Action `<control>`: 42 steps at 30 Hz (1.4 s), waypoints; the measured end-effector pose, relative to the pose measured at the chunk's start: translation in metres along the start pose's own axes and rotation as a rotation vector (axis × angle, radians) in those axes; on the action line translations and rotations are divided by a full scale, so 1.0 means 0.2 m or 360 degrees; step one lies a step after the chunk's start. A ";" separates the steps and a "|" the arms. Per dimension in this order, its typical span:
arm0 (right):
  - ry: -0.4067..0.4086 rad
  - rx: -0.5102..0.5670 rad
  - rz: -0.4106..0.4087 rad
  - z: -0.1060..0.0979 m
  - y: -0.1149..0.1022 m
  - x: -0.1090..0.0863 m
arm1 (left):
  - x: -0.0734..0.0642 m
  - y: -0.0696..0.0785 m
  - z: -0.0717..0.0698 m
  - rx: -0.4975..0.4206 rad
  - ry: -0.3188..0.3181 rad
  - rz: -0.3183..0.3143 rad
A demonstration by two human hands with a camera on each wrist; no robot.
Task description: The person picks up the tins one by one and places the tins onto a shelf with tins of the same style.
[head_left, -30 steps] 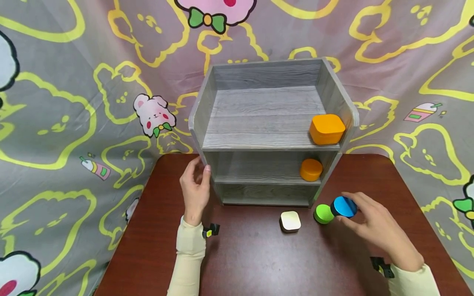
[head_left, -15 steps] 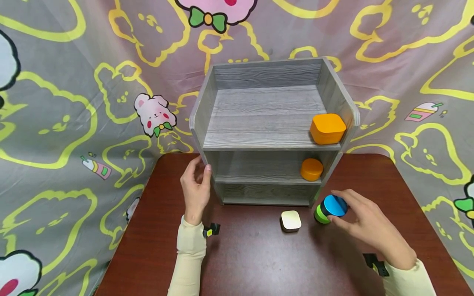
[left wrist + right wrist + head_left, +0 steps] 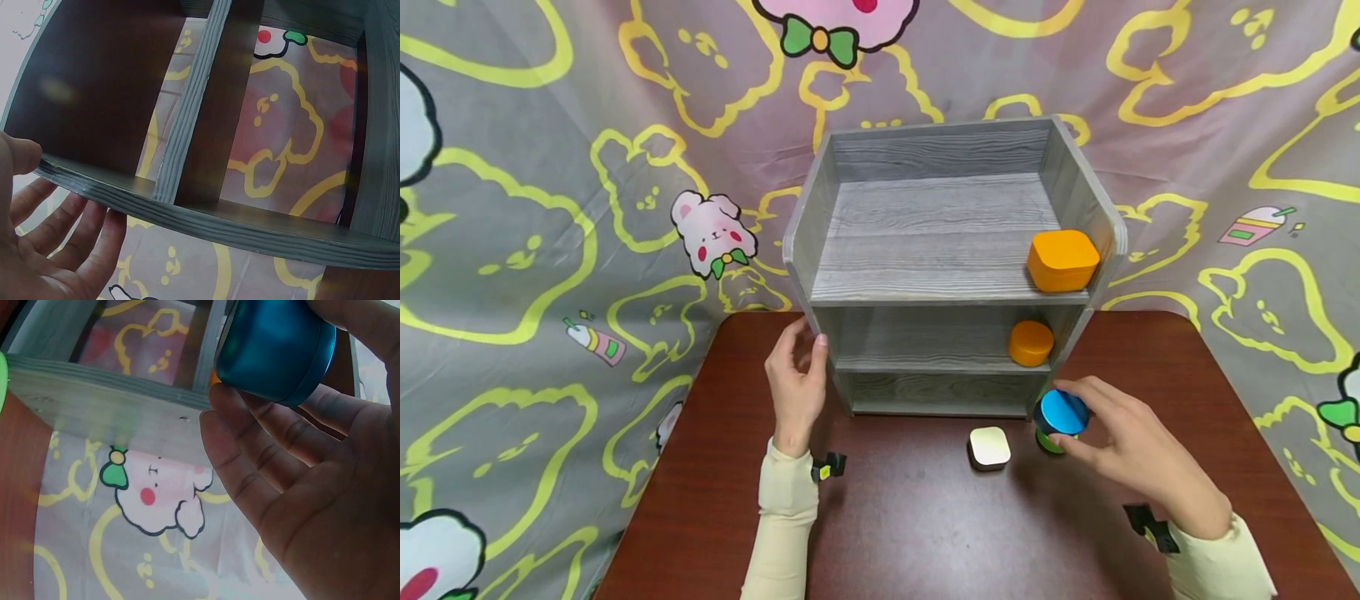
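Observation:
My right hand holds a shiny blue round tin between thumb and fingers. The tin is in the air, in front of the grey wooden shelf's lower right corner. It partly covers a green round tin on the table. Close up, the blue tin shows its smooth side, with the fingertips against it. My left hand grips the left side panel of the shelf. In the left wrist view, the thumb lies over the panel's front edge and the fingers are on its outer side.
A cream square tin stands on the brown table before the shelf. An orange squarish tin sits at the top board's right end, an orange round tin on the board below. A patterned cloth hangs behind.
My right hand has moved left with the blue tin, from beside the green tin to a position that covers most of it. The left hand has stayed on the shelf.

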State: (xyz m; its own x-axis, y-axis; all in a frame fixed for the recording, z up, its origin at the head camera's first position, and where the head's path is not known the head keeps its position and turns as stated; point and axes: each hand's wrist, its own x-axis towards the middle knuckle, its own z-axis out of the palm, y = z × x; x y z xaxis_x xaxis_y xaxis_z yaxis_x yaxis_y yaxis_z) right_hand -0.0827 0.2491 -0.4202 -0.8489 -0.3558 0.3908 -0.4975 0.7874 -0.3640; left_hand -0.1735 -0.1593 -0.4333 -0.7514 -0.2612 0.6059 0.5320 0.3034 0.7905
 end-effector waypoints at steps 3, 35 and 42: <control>0.0004 0.0013 -0.0030 0.00 -0.01 0.02 | 0.00 0.00 0.00 0.0005 -0.0004 0.0000; -0.0042 0.0182 -0.0273 0.00 -0.15 0.26 | 0.00 -0.01 -0.01 0.0006 -0.0022 -0.0026; -0.0084 0.0197 -0.0224 0.00 -0.17 0.31 | 0.00 -0.01 -0.01 0.0015 -0.0027 -0.0023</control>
State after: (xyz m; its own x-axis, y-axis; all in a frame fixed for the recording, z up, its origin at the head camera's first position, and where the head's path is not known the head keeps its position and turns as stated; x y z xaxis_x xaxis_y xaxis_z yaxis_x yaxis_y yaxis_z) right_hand -0.1177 0.1997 -0.3838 -0.7761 -0.4862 0.4017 -0.6272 0.6614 -0.4113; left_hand -0.1734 -0.1615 -0.4343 -0.7653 -0.2502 0.5930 0.5177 0.3083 0.7981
